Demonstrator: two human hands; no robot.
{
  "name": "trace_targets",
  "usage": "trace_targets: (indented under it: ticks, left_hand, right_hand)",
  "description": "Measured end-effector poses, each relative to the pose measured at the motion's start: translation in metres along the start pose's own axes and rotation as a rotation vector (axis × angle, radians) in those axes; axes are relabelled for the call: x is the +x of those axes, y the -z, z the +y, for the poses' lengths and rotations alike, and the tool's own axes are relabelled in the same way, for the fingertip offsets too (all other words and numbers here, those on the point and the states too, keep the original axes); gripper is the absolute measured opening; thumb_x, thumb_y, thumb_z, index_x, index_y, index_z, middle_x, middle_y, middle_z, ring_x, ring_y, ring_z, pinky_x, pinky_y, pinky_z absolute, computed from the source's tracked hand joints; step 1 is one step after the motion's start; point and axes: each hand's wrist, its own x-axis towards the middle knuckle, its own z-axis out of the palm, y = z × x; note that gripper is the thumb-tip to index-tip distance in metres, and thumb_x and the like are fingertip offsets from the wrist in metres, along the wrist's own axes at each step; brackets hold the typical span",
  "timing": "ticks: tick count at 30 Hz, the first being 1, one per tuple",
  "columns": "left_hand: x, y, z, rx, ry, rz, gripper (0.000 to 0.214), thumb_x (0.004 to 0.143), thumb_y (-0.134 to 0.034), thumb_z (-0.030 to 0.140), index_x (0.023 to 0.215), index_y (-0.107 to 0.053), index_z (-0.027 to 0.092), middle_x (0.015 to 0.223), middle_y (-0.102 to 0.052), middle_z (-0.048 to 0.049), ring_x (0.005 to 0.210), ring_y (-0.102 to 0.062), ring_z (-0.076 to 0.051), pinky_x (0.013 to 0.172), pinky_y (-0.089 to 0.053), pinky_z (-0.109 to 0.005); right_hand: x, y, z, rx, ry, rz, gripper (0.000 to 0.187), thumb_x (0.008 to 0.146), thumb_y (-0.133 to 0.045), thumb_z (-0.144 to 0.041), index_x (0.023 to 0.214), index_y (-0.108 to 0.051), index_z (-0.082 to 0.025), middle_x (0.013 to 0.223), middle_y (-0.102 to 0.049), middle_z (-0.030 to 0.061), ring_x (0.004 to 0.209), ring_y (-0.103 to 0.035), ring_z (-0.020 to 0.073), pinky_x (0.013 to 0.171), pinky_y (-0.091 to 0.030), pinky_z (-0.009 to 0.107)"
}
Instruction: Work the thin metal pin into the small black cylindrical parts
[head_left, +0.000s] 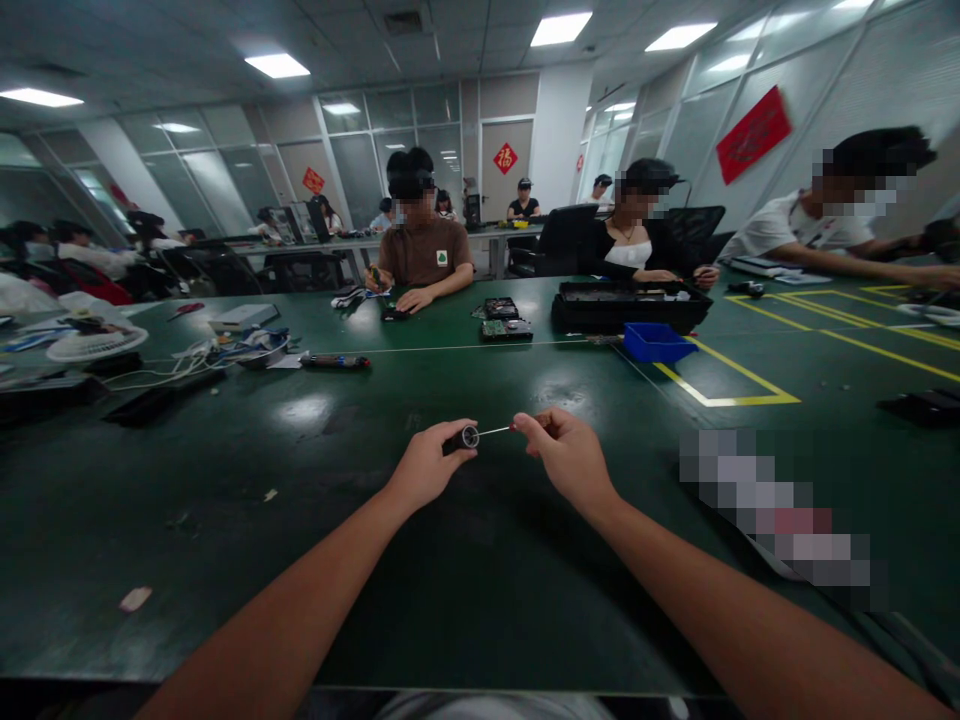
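My left hand (429, 460) is closed around a short black cylinder (469, 437) with a pale ringed round end facing right. In my right hand (564, 450), the fingers pinch a thin screwdriver (495, 431), whose metal shaft points left and has red at the fingers. The shaft reaches to the cylinder's round end; whether its tip touches or goes inside is too small to tell. Both hands are held just above the green table (480, 580), and my right fingers hide most of the screwdriver's handle.
A blurred-out long object (776, 510) lies by my right forearm. Farther off are a blue bin (656, 342), a black tray (630, 310), hard drives (506, 329), a dark tool (335, 362), cables (187, 362) and a white fan part (97, 342). Several people work across the table.
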Motion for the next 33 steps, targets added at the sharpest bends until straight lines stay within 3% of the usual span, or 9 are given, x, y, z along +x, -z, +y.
trace_targets:
  ticks: [2, 6, 8, 12, 15, 20, 24, 27, 33]
  left_hand:
    - [0.0, 0.001, -0.001, 0.033, -0.012, -0.005, 0.041, 0.084, -0.07, 0.018, 0.124, -0.066, 0.026, 0.122, -0.069, -0.0031, 0.115, -0.062, -0.022, 0.104, -0.044, -0.039]
    - [0.001, 0.002, -0.002, 0.095, -0.04, -0.005, 0.041, 0.084, -0.07, 0.018, 0.124, -0.065, 0.025, 0.122, -0.069, -0.0037, 0.113, -0.062, -0.023, 0.103, -0.044, -0.04]
    - [0.0, 0.002, -0.001, 0.119, -0.05, -0.02, 0.041, 0.085, -0.07, 0.018, 0.124, -0.065, 0.025, 0.119, -0.07, -0.0039, 0.111, -0.062, -0.023, 0.101, -0.044, -0.041]
    - [-0.001, 0.002, 0.001, 0.135, -0.06, -0.049, 0.041, 0.085, -0.07, 0.019, 0.125, -0.065, 0.026, 0.118, -0.07, -0.004, 0.109, -0.062, -0.024, 0.098, -0.045, -0.041]
    - [-0.001, 0.001, 0.001, 0.123, -0.052, -0.045, 0.041, 0.085, -0.07, 0.018, 0.125, -0.065, 0.026, 0.119, -0.07, -0.0039, 0.111, -0.062, -0.023, 0.099, -0.045, -0.04]
    - [0.0, 0.003, 0.001, 0.079, -0.018, -0.009, 0.041, 0.086, -0.068, 0.02, 0.126, -0.064, 0.025, 0.122, -0.069, -0.0042, 0.115, -0.061, -0.023, 0.104, -0.044, -0.04]
    - [0.0, 0.004, 0.003, 0.087, -0.031, -0.022, 0.04, 0.085, -0.068, 0.021, 0.125, -0.065, 0.025, 0.121, -0.069, -0.005, 0.114, -0.062, -0.023, 0.104, -0.044, -0.041]
    - [-0.001, 0.003, 0.005, 0.116, -0.055, -0.051, 0.04, 0.085, -0.069, 0.021, 0.125, -0.065, 0.025, 0.12, -0.069, -0.0055, 0.112, -0.061, -0.024, 0.102, -0.045, -0.043]
    - [-0.002, 0.002, 0.011, 0.164, -0.034, -0.022, 0.038, 0.085, -0.069, 0.022, 0.123, -0.066, 0.025, 0.119, -0.069, -0.0061, 0.11, -0.061, -0.026, 0.099, -0.045, -0.043]
  right_hand:
    - [-0.001, 0.0, 0.001, -0.062, 0.043, -0.018, 0.038, 0.085, -0.062, -0.054, 0.069, -0.063, -0.02, 0.057, -0.062, 0.0007, 0.052, -0.056, 0.0161, 0.052, -0.039, 0.029]
    - [-0.004, -0.001, 0.002, -0.014, 0.168, -0.103, 0.02, 0.088, -0.059, -0.039, 0.093, -0.066, -0.021, 0.08, -0.071, 0.0037, 0.07, -0.065, 0.0189, 0.063, -0.047, 0.031]
    - [-0.006, -0.001, 0.0, -0.016, 0.213, -0.138, 0.017, 0.088, -0.056, -0.033, 0.096, -0.065, -0.021, 0.085, -0.071, 0.0034, 0.075, -0.066, 0.019, 0.068, -0.048, 0.031]
    - [-0.007, -0.001, -0.003, -0.077, 0.156, -0.123, 0.029, 0.096, -0.045, -0.04, 0.09, -0.067, -0.022, 0.065, -0.063, 0.0, 0.061, -0.061, 0.0174, 0.058, -0.043, 0.029]
    - [-0.004, -0.002, 0.001, -0.114, 0.113, -0.096, 0.04, 0.098, -0.039, -0.046, 0.091, -0.07, -0.021, 0.066, -0.064, 0.0013, 0.059, -0.06, 0.0173, 0.058, -0.042, 0.03]
    - [-0.004, -0.004, 0.008, -0.07, 0.13, -0.128, 0.03, 0.096, -0.043, -0.034, 0.115, -0.063, -0.023, 0.071, -0.062, -0.0001, 0.065, -0.06, 0.0189, 0.061, -0.043, 0.031]
    - [-0.005, -0.005, 0.008, 0.07, 0.083, -0.151, 0.025, 0.094, -0.044, -0.035, 0.105, -0.064, -0.025, 0.074, -0.061, -0.0005, 0.066, -0.059, 0.0183, 0.063, -0.044, 0.031]
    - [-0.004, -0.007, 0.008, 0.134, 0.028, -0.09, 0.027, 0.095, -0.043, -0.041, 0.105, -0.062, -0.025, 0.073, -0.06, -0.001, 0.063, -0.056, 0.0176, 0.061, -0.045, 0.032]
    - [0.002, -0.012, 0.01, 0.313, -0.002, -0.006, 0.025, 0.083, -0.062, -0.045, 0.092, -0.059, -0.021, 0.08, -0.065, 0.0034, 0.073, -0.061, 0.0188, 0.07, -0.049, 0.033]
